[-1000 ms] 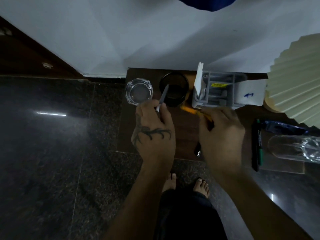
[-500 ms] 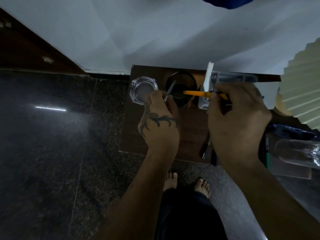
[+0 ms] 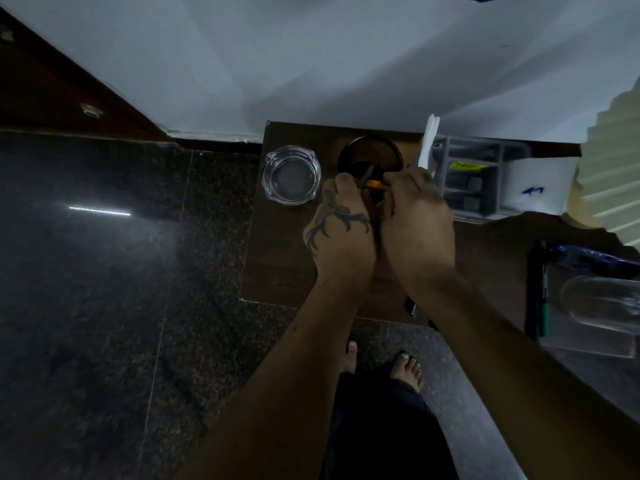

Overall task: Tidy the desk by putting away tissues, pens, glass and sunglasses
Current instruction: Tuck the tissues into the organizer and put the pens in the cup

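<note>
left hand [image 3: 341, 237]: fingers curled, pinching a grey pen [image 3: 366, 174] whose tip points into the black pen cup [image 3: 370, 157].
right hand [image 3: 417, 223]: fingers pressed together around an orange pen [image 3: 378, 185], at the cup's rim.
wooden desk [image 3: 280, 258]: holds the cup, a glass ashtray [image 3: 291, 174] to its left, and a grey organiser [image 3: 471, 178] to its right.

A home study corner, by the look of it: a small wooden desk [image 3: 277, 258] against a plain white wall [image 3: 311, 57], a pleated paper lampshade [image 3: 613, 174] on it, polished dark stone floor [image 3: 104, 306], bare feet [image 3: 407, 370] underneath.
</note>
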`<state>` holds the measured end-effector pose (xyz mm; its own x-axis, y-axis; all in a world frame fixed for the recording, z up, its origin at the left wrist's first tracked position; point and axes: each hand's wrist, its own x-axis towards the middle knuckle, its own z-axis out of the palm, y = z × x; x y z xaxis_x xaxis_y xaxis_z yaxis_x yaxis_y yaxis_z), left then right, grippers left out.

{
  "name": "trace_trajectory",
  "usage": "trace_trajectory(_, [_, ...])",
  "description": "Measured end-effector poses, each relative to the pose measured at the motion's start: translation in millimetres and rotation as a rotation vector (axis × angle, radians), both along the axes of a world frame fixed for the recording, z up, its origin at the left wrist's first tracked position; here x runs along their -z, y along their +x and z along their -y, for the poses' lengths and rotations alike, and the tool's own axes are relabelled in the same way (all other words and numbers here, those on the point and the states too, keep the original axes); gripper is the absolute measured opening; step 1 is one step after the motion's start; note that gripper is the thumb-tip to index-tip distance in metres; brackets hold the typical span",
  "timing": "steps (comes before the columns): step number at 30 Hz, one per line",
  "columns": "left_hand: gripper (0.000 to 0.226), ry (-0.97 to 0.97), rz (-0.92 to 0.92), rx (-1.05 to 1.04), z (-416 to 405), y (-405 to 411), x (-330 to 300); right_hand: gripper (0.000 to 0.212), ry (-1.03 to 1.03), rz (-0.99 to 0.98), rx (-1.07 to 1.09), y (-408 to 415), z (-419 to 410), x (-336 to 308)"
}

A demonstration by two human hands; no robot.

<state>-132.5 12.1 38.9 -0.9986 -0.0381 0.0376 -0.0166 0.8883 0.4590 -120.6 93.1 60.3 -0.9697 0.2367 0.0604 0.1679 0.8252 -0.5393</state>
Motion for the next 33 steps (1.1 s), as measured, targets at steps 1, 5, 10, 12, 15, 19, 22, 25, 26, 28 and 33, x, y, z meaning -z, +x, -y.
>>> trace_trajectory(1, [0.017,0.004,0.002,0.016,0.3,-1.2,2.2,0.025,-0.001,0.008,-0.002,-0.4,-0.5,1.3])
trace_trajectory(5, [0.017,-0.014,-0.018,0.037,1.5,-1.1,2.1,0.027,-0.007,0.017,-0.01,-0.4,-2.2,4.9])
trace_trajectory(10, [0.019,-0.024,0.005,0.053,3.0,1.4,1.8,0.027,-0.031,-0.028,-0.008,1.7,-2.7,6.7])
trace_trajectory(12, [0.019,-0.01,0.006,0.044,5.4,4.5,2.0,0.028,-0.03,-0.033,0.0,2.9,-4.7,7.7])
trace_trajectory(15, [0.018,0.035,0.013,0.007,11.8,10.9,2.8,0.031,-0.026,-0.041,0.024,8.7,-8.5,9.4])
trace_trajectory(19, [0.023,0.043,0.011,-0.001,20.4,29.0,5.8,0.024,-0.031,-0.122,0.097,31.8,-18.8,9.1])
trace_trajectory(22, [0.019,0.037,0.036,0.021,22.2,50.5,11.6,0.014,-0.034,-0.066,0.174,67.7,-34.3,17.4])
trace_trajectory(25, [0.022,0.001,0.16,0.08,13.8,73.8,21.0,0.01,-0.059,0.105,0.272,112.3,-49.7,33.2])
trace_trajectory(26, [0.024,-0.024,0.217,0.113,8.7,82.3,23.4,0.011,-0.065,0.158,0.299,125.1,-52.7,39.3])
trace_trajectory(28, [0.025,-0.097,0.274,0.197,0.2,99.7,28.3,0.014,-0.074,0.251,0.338,143.0,-54.9,50.5])
trace_trajectory(33, [0.031,-0.182,0.383,0.345,-20.7,125.6,39.3,0.013,-0.103,0.362,0.36,154.5,-56.0,65.2])
